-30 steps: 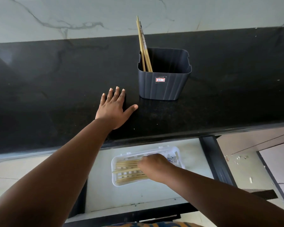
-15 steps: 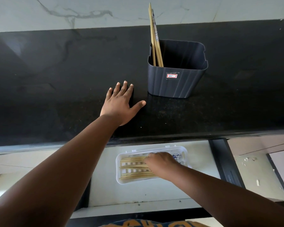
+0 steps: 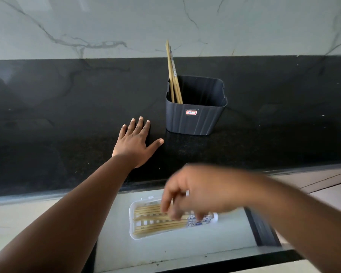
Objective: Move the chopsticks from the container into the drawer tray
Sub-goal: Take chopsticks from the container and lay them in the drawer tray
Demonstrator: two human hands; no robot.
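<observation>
- Evidently, the chopsticks (image 3: 173, 79) left in the container (image 3: 195, 115) are judged light, stiff and smooth; they are best pinched near the upper ends that stand above the rim.
- More chopsticks (image 3: 158, 221) already lie flat in the drawer tray (image 3: 132, 217).
- The left hand (image 3: 135, 143) is laid flat, fingers spread, on the black surface (image 3: 67, 115), just beside the container.
- The right hand (image 3: 191, 194) is blurred above the tray, fingers loosely bent; nothing is seen held.
- Open room is seen between the surface edge and the container.
</observation>
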